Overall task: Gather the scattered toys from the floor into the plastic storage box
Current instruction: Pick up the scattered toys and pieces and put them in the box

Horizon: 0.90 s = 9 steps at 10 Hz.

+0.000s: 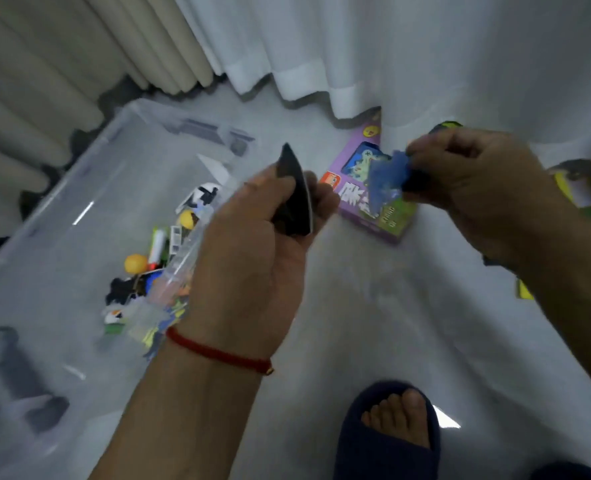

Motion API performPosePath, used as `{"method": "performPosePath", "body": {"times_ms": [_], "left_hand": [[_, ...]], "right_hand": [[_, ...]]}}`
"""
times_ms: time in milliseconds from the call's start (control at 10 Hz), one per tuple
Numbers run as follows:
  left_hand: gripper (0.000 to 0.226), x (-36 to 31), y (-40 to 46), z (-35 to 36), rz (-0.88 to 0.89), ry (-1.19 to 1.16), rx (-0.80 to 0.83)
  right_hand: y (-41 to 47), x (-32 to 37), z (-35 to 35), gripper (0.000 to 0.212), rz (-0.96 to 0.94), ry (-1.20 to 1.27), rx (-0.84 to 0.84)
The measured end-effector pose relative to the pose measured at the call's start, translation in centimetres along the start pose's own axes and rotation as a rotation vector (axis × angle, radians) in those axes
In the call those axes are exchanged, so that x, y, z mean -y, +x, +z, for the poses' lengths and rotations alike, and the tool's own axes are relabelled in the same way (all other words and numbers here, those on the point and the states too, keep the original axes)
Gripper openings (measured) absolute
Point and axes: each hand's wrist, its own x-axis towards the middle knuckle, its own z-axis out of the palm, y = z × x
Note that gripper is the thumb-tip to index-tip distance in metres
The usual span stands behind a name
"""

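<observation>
Down on the floor (pixel 373 323), the clear storage box (pixel 62 209) holds a heap of small toys (pixel 155 271). Right of the box lies a purple carton (pixel 373 202). Just beside the box, the left hand (pixel 252 251) grips a dark pointed piece (pixel 294 192); farther right, the right hand (pixel 477 188) pinches a blue scrap (pixel 387 178).

- Box (pixel 90 161) far half bare; toys (pixel 155 258) crowd its right wall.
- Floor (pixel 373 306) between box and purple carton (pixel 377 188) open.
- Curtain (pixel 391 64) overhangs the carton's far edge.
</observation>
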Motion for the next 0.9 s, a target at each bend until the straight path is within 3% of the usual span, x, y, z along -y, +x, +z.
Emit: {"method": "performPosePath", "body": {"times_ms": [100, 200, 300, 400, 500, 600, 700, 800, 900], "left_hand": [[0.025, -4.8, 0.5, -2.6, 0.361, 0.07, -0.141], [0.032, -7.0, 1.5, -5.4, 0.403, 0.134, -0.312], [0.008, -6.5, 1.8, -6.1, 0.325, 0.248, -0.411], [0.011, -6.3, 1.9, -6.3, 0.318, 0.33, -0.43], [0.006, -5.1, 2.7, -6.4, 0.493, 0.615, -0.351], [0.031, -1.9, 2.1, -4.2, 0.592, 0.583, -0.343], [0.05, 2.3, 1.2, -1.9, 0.638, 0.745, -0.246], [0.054, 6.4, 0.9, -0.9, 0.565, 0.804, -0.012], [0.053, 9.9, 0.8, 0.3, 0.413, 0.901, 0.197]], "right_hand": [[-0.5, 2.2, 8.5, 0.002, -0.08, 0.157, 0.16], [0.5, 2.3, 15.3, 0.008, -0.104, 0.115, 0.179], [1.3, 1.1, 19.0, 0.037, -0.033, -0.063, 0.206], [1.0, 0.2, 19.5, 0.042, 0.151, -0.054, 0.322], [-0.1, 0.0, 17.0, 0.047, 0.119, -0.061, 0.341], [-1.0, -1.0, 12.0, 0.034, 0.125, -0.043, 0.276], [-1.6, -2.8, 5.0, 0.024, 0.197, -0.294, 0.105], [-2.2, -5.1, -2.5, 0.022, 0.229, -0.709, -0.019], [-4.0, -5.4, -10.0, 0.018, 0.213, -1.158, 0.061]]}}
